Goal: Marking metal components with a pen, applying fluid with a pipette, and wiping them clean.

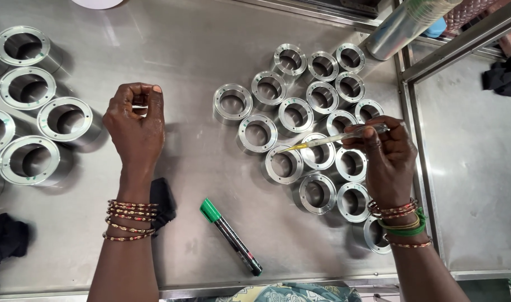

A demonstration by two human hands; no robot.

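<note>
Clear plastic with a yellowish tip, the thin syringe-like applicator (333,138) lies nearly level, its pointed end reaching leftward over the rim of one small metal ring (284,164). The right hand (386,159) pinches its rear end between thumb and fingertips, so the tool's body runs out to the left of the knuckles while the hand itself sits over the right side of the ring cluster (317,123). Whether the tip actually touches the ring's rim or hangs just above it, I can't quite make out from where I stand.

That cluster is a tight group of short, shiny steel rings with hollow centres, standing mouth-up and mostly touching one another on the steel table (199,61). To the left of the cluster, well apart from it, the left hand (137,124) hovers clenched in a loose fist, fingers curled in on something small and pale that I can barely see. Below the cluster and to its left lies a black marker with a green cap (229,236), flat on the table at a slant. Far left of the cluster stand several larger steel rings (32,100), and a dark cloth (163,204) peeks out beside the left wrist.
</note>
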